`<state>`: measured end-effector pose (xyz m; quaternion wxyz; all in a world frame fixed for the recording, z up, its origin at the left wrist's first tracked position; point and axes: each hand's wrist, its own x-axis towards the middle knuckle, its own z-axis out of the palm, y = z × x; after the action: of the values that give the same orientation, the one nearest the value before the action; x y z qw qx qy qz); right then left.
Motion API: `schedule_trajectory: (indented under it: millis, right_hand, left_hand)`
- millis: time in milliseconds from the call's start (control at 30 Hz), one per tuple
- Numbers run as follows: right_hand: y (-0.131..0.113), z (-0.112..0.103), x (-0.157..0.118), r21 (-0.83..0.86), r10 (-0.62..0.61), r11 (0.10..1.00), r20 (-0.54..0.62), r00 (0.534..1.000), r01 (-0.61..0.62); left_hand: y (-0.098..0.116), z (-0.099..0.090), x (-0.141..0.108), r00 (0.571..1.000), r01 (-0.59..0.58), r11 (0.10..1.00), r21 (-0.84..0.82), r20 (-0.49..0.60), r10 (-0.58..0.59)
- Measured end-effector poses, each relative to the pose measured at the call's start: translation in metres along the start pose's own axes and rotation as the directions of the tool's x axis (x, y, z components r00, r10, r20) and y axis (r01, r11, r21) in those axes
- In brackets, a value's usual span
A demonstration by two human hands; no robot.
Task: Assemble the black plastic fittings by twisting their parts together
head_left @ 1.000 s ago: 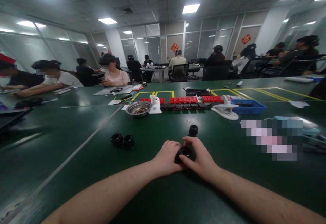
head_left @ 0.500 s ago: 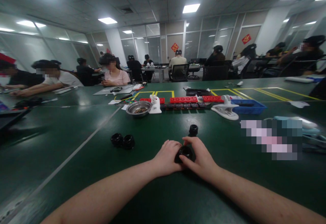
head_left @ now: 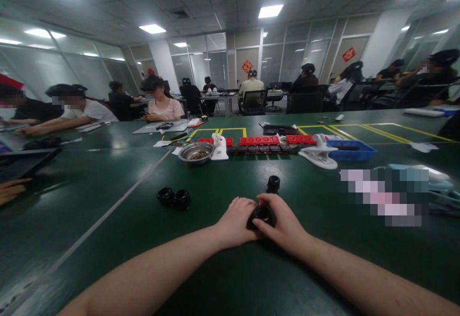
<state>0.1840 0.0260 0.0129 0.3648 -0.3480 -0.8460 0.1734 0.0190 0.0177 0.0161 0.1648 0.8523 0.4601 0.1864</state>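
Observation:
Between my two hands is a glossy black round part with a hole in its top (head_left: 263, 214), resting at table height. My left hand (head_left: 236, 223) is curled against its left side. My right hand (head_left: 285, 220) grips it from the right, thumb in front and fingers behind. The lower part of the piece is hidden by the hands. Just beyond them stands a smaller black ring-topped part (head_left: 273, 183). To the left, a black ring-shaped part (head_left: 166, 196) touches a similar black part (head_left: 182, 199).
A metal bowl (head_left: 194, 156) of small pieces, a white clamp (head_left: 220, 147), red blocks (head_left: 259, 140), another white clamp (head_left: 319, 154) and a blue tray (head_left: 354, 151) line the green table (head_left: 151, 249). At the left edge, another person's hand (head_left: 12, 190) lies near a dark tray (head_left: 32, 160).
Another person's hand has come into view at the left edge, and the dark tray there has shifted. My hands and the black part hold almost the same position.

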Motion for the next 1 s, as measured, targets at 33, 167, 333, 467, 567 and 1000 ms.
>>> schedule_trajectory:
  millis: [33,167,333,467,567,1000]
  right_hand:
    - [0.0001,-0.0002,-0.0004,0.014,-0.014,1.000,0.016,1.000,0.014]
    - [-0.0006,-0.0015,-0.0021,0.079,-0.106,0.992,0.050,0.993,0.102]
    - [0.0007,0.0002,-0.0012,0.017,-0.049,0.999,-0.030,0.998,0.050]
    - [0.0023,0.0014,-0.0003,0.017,-0.012,1.000,-0.002,1.000,0.012]
    - [0.0014,-0.0001,-0.0013,0.068,-0.079,0.995,0.036,0.996,0.076]
    - [0.0036,0.0027,-0.0017,0.008,-0.007,1.000,0.007,1.000,0.007]
  left_hand:
    - [-0.0003,0.0003,0.0001,1.000,-0.004,1.000,-0.002,0.002,0.004]
    - [-0.0032,0.0028,0.0005,1.000,-0.001,1.000,0.007,0.001,0.001]
    - [-0.0052,0.0050,0.0009,1.000,0.004,1.000,0.004,-0.002,-0.004]
    - [-0.0025,0.0028,0.0007,1.000,0.006,1.000,-0.004,0.009,-0.006]
    - [-0.0012,0.0022,0.0004,1.000,0.008,1.000,0.009,0.016,-0.008]
    - [0.0003,-0.0004,0.0003,1.000,0.011,1.000,-0.002,0.022,-0.011]
